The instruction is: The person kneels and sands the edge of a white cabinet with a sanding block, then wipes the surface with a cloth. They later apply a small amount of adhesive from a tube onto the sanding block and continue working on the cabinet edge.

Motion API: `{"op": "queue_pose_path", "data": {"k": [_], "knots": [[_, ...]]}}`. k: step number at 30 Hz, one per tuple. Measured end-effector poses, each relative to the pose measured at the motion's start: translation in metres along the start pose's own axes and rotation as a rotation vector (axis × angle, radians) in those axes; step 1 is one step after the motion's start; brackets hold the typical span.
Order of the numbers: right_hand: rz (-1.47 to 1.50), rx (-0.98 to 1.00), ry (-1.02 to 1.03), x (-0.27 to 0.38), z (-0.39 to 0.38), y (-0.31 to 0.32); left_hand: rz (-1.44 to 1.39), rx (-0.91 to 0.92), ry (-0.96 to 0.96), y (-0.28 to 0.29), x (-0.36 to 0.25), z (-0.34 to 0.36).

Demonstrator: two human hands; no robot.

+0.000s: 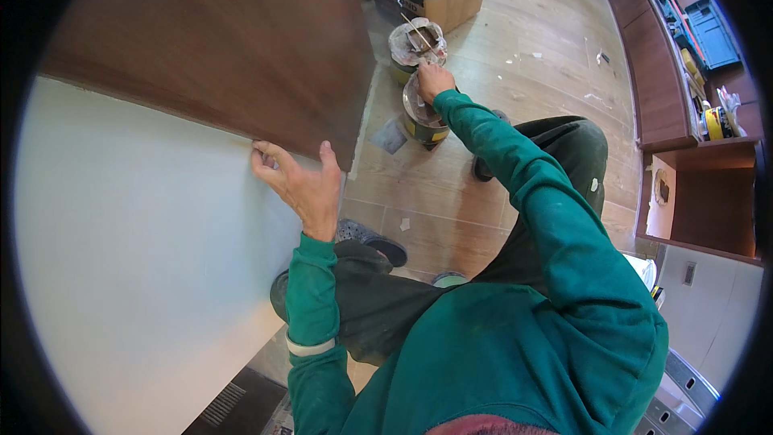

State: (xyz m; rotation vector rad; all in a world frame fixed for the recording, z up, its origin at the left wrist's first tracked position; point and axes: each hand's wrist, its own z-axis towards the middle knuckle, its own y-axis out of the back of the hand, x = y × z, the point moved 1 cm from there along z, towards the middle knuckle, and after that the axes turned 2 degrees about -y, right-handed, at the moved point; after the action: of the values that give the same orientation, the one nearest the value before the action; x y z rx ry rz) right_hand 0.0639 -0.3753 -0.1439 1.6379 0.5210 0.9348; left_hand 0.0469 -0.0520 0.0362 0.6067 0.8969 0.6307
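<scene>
My left hand [299, 185] rests its bent fingertips at the seam where a brown wood panel [225, 40] meets a white panel [153, 225]. Its thumb stands apart, and I see nothing held in it. My right hand [436, 82] reaches forward over the nearer paint can [424, 130], a dark tub with a yellow band and a smeared top. The fingers there are closed; what they grip, if anything, is hidden. Just beyond stands a second can [403, 72] with a crumpled, stained cover and a thin stick [415, 31] lying across its opening.
A cardboard box [457, 2] of tools stands behind the cans on the wood-look floor [523, 32]. Beside the nearer can lies a pale flat scrap [389, 136]. Brown cabinets [644, 56] line the right. A metal ladder [676, 395] is at lower right.
</scene>
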Motion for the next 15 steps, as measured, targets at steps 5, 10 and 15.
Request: {"op": "queue_pose_path", "data": {"k": [5, 10, 15], "knots": [[-0.037, -0.017, 0.019, 0.009, -0.010, 0.007, -0.065, -0.043, -0.028, -0.003, 0.005, 0.000], [-0.095, -0.181, 0.106, -0.011, -0.010, -0.016, 0.035, -0.085, -0.158, -0.009, 0.004, -0.002], [-0.089, -0.243, 0.039, 0.012, -0.013, -0.018, -0.049, -0.019, 0.043, -0.011, 0.002, -0.010]]}}
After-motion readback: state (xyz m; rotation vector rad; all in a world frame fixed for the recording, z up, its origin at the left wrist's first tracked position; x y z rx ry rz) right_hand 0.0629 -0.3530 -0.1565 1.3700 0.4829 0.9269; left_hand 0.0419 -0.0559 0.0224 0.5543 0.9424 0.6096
